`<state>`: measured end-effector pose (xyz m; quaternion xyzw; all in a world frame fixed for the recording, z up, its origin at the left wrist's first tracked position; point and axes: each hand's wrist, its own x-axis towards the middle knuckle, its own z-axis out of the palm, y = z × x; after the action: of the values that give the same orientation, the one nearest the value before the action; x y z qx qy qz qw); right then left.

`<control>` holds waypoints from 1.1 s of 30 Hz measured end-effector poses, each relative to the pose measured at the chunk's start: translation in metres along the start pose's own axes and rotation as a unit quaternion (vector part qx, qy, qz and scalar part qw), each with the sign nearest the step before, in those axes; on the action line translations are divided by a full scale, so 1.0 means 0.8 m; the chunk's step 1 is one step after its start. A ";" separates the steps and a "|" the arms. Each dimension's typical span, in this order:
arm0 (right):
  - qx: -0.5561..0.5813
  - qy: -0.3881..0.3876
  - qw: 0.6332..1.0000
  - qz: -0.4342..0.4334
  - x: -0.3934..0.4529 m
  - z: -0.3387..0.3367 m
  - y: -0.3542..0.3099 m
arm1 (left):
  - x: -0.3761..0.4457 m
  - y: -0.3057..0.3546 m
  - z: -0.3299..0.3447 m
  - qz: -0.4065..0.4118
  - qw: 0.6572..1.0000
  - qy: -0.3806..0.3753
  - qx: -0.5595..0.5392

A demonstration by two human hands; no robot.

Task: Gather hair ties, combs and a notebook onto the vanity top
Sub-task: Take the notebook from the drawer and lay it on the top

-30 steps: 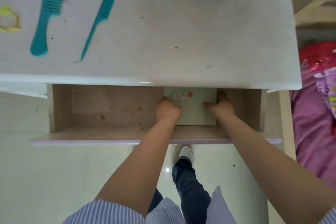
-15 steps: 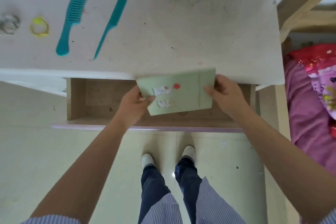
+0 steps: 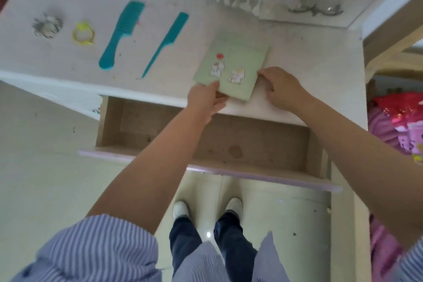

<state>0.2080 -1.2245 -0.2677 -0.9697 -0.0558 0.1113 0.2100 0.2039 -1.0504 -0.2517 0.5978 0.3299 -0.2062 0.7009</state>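
Where the vanity top (image 3: pixel 297 57) meets its front edge, a pale green notebook (image 3: pixel 231 64) lies tilted, cover up, with small cartoon stickers and a red dot on it.

Left hand (image 3: pixel 206 101): closed on the notebook's near left corner, thumb on the cover, fingers underneath at the edge of the top.

Right hand (image 3: pixel 282 87): fingers curled, fingertips touching the notebook's near right corner; whether it grips or only presses cannot be told.

Wide-toothed teal comb (image 3: pixel 121 34): flat on the top, left of the notebook, handle toward the front edge.

Tail comb (image 3: pixel 166 43), teal: just beside the wide comb, between it and the notebook, thin handle pointing to the front edge.

Yellow hair tie (image 3: pixel 83 34): on the top, left of the wide comb, apart from it.

Grey hair tie (image 3: pixel 47 26): furthest left, near the yellow one, blurred.

Drawer (image 3: pixel 229 142): pulled out below the top, wooden bottom showing, both forearms crossing above it.

Striped sleeves (image 3: pixel 96 247), dark trousers and white shoes (image 3: pixel 180 209) over a pale tiled floor.
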 end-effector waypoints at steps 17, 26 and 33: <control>-0.267 -0.106 0.956 -0.056 -0.178 0.081 -0.001 | -0.007 -0.119 -0.167 0.492 0.438 -0.081 0.748; -0.260 -0.017 0.965 -0.012 -0.121 0.040 0.003 | 0.006 -0.067 -0.133 0.412 0.540 -0.040 0.733; -0.278 0.020 0.960 -0.031 -0.097 0.036 0.017 | 0.018 -0.051 -0.116 0.430 0.566 -0.009 0.703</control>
<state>0.1265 -1.2375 -0.2843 -0.9898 -0.1099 0.0655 -0.0630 0.1661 -0.9668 -0.2973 0.9713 -0.2218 -0.0526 0.0680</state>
